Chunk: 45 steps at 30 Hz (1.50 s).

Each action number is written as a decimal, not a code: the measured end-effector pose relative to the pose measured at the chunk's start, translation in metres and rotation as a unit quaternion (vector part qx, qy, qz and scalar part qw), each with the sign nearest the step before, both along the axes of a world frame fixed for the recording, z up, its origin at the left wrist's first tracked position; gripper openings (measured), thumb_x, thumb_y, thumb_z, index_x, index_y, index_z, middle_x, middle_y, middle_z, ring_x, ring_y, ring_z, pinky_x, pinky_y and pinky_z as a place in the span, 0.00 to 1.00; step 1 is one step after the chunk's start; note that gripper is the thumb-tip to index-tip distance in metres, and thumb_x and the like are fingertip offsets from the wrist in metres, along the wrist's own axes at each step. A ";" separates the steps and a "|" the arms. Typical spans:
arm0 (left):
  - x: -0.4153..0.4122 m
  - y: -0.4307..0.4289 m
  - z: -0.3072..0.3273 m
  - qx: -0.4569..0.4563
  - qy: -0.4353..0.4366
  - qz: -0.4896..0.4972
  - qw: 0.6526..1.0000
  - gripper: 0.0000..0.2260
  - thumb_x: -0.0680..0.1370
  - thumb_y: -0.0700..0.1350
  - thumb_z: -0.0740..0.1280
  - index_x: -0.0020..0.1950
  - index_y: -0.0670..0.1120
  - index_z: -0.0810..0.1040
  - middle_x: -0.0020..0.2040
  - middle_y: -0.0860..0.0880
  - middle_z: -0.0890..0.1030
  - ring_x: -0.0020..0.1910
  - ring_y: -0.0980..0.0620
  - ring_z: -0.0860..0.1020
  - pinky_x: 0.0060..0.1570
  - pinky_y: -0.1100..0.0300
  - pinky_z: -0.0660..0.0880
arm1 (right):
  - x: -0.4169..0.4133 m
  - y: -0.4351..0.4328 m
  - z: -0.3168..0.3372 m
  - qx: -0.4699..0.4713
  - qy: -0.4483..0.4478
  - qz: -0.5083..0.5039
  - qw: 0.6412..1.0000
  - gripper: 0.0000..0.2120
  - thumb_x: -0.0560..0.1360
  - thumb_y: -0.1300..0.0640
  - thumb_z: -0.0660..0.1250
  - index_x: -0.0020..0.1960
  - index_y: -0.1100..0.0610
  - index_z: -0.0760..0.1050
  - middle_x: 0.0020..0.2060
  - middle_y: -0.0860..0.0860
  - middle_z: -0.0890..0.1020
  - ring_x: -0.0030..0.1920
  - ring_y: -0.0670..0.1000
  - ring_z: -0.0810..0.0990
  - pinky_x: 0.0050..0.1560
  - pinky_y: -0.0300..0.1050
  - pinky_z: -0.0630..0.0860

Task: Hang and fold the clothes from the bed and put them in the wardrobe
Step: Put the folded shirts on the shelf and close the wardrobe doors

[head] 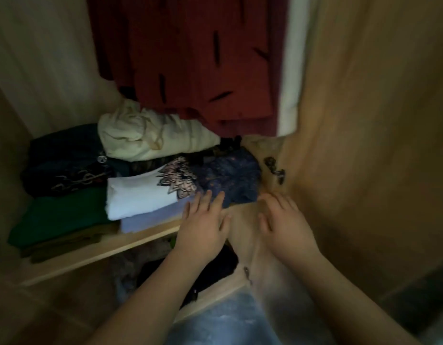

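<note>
I look into the wardrobe at a shelf (96, 252) stacked with folded clothes. My left hand (203, 222) lies flat with straight fingers, fingertips touching a folded dark blue patterned garment (230, 178) at the shelf's right end. My right hand (285, 220) is open beside it, fingers spread over the wood near the wardrobe's right wall. Left of the blue garment lies a white folded top with a floral print (138, 195) on a lilac piece (150, 220). A cream bundle (150, 135) sits behind.
A green folded garment (58, 217) and a dark embroidered one (66, 160) fill the shelf's left. Red clothing (190, 58) hangs above. The wooden wardrobe door (364, 120) with a hinge (275, 168) stands on the right. Dark clothes (215, 270) lie on the lower shelf.
</note>
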<state>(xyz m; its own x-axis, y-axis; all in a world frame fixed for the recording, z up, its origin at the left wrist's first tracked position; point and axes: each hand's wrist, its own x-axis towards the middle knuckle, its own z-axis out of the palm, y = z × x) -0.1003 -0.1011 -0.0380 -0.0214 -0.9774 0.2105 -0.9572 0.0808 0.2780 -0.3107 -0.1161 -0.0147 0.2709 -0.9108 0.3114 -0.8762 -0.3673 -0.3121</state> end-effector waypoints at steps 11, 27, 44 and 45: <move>-0.259 0.091 -0.019 0.048 0.023 -0.108 0.993 0.27 0.82 0.62 0.50 0.80 0.55 0.55 0.81 0.49 0.56 0.80 0.47 0.51 0.78 0.45 0.49 | -0.231 0.158 -0.013 -0.018 -0.068 -0.086 0.994 0.24 0.74 0.58 0.66 0.70 0.57 0.71 0.67 0.52 0.75 0.68 0.53 0.70 0.70 0.45 0.65; -0.316 0.087 -0.007 0.042 0.225 -0.115 0.967 0.26 0.80 0.55 0.61 0.78 0.57 0.58 0.76 0.54 0.67 0.73 0.53 0.67 0.65 0.67 0.58 | -0.260 0.099 0.047 0.065 -0.355 -0.069 0.930 0.08 0.81 0.57 0.55 0.45 0.55 0.70 0.37 0.52 0.79 0.39 0.53 0.79 0.43 0.53 0.77; -0.084 0.133 0.006 -0.047 0.460 0.001 0.887 0.07 0.79 0.50 0.64 0.56 0.59 0.75 0.48 0.58 0.82 0.49 0.59 0.80 0.54 0.59 0.76 | -0.021 0.089 0.013 -0.018 -0.241 0.213 0.947 0.27 0.78 0.65 0.61 0.75 0.48 0.67 0.72 0.41 0.67 0.71 0.37 0.66 0.70 0.30 0.60; -0.064 0.127 0.005 -0.042 0.469 0.011 0.882 0.09 0.79 0.48 0.64 0.60 0.55 0.75 0.52 0.55 0.82 0.54 0.55 0.80 0.59 0.53 0.76 | -0.001 0.081 0.013 -0.015 -0.230 0.219 0.948 0.30 0.78 0.66 0.61 0.76 0.46 0.65 0.75 0.43 0.65 0.73 0.39 0.64 0.72 0.32 0.60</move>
